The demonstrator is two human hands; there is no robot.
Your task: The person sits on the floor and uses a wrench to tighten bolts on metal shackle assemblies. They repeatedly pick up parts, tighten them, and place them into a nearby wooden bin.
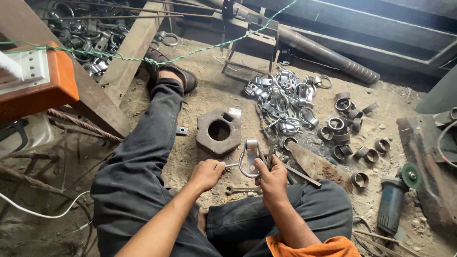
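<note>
Metal clamp (249,159), a shiny ring with a flat plate on top, was what we held up in front of us, just on our side of the big rusty block (219,132) with the round hole. We sat on the sandy floor (209,90) with one leg stretched out past the block, so the work stayed close to our lap.

Our right hand (272,177) was closed tight on the clamp from its right side, with the thumb pressed on the ring. We think we gripped it like that to keep it from turning. Our left hand (206,174) was closed in a fist around a thin tool (232,166), and the tool's end met the clamp on its left side. We could not tell what kind of tool it was, because our fingers hid most of it.

A small spanner (243,190) lay on the floor below the block, right by our hands, so we could grab it fast. To the right of the block sat a pile of shiny clamps (284,101). Farther right of the block lay a bunch of short rusty rings (343,127). A grinder (393,200) with a green disc lay far to the right of the block, well away from our hands.
</note>
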